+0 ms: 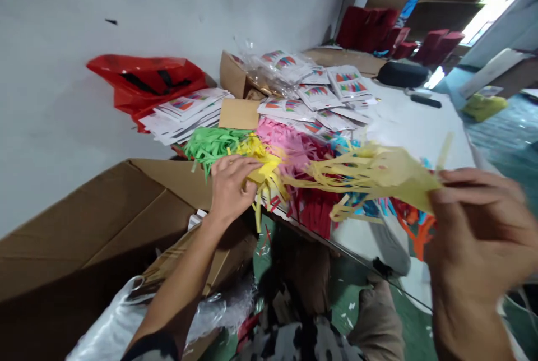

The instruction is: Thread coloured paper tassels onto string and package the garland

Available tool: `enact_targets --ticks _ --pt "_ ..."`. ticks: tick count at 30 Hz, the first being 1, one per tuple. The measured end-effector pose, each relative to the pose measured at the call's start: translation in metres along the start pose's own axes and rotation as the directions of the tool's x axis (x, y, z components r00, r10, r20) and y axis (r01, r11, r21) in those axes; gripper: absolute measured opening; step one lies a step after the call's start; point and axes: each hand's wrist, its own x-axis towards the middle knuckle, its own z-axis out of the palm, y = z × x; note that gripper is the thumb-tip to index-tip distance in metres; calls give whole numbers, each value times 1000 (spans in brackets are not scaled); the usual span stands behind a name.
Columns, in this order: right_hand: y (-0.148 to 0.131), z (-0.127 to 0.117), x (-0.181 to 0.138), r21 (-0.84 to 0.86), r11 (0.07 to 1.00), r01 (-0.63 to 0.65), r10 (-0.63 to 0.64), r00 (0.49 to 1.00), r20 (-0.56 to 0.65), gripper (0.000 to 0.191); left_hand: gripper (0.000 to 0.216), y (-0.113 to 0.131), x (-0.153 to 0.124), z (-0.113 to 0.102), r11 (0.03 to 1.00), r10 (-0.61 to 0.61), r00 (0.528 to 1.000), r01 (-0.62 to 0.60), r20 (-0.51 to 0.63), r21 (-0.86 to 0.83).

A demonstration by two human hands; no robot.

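My right hand (474,226) pinches the corner of a pale yellow paper tassel (378,167), whose cut strips trail leftward over the table. Between the fingers and thumb of my left hand (233,184) is a brighter yellow paper tassel (267,169) at the table's near edge. Strips from the two tassels meet or overlap between my hands. Around them lie a green fringed bundle (214,145), a pink one (283,139) and a dark red one (315,212). Blue and orange strips (418,232) show partly beneath the pale tassel.
Printed packets (317,95) are heaped at the back, with another stack (189,109) by a red plastic bag (147,81). A large open cardboard box (105,209) stands at the left. A dark case (402,75) and a black object (426,101) lie at the far right.
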Motion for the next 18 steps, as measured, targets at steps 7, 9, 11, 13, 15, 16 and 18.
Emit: enact_targets --ticks 7,9,11,13,15,16,18 --pt "-10 -15 -46 -121 993 -9 17 998 63 7 24 141 14 -3 855 56 998 -30 36 -517" --pt "-11 -23 -59 -79 995 -68 73 996 56 8 34 167 15 9 835 68 988 18 135 -549" --pt "-12 -35 -70 -48 993 -111 114 992 48 8 32 184 16 22 815 95 975 41 203 -578" --pt "-11 -51 -76 -32 989 -144 147 983 110 9 19 195 17 31 755 128 951 90 281 -650" --pt "-7 -70 -77 -10 984 -178 176 957 231 8 19 202 19 36 650 168 877 246 451 -719" --pt "-5 -79 -75 15 981 -193 180 940 290 14 23 205 21 38 589 210 801 354 560 -727" --pt "0 -96 -68 93 970 -224 169 900 402 39 30 209 26 39 477 328 604 558 727 -679"
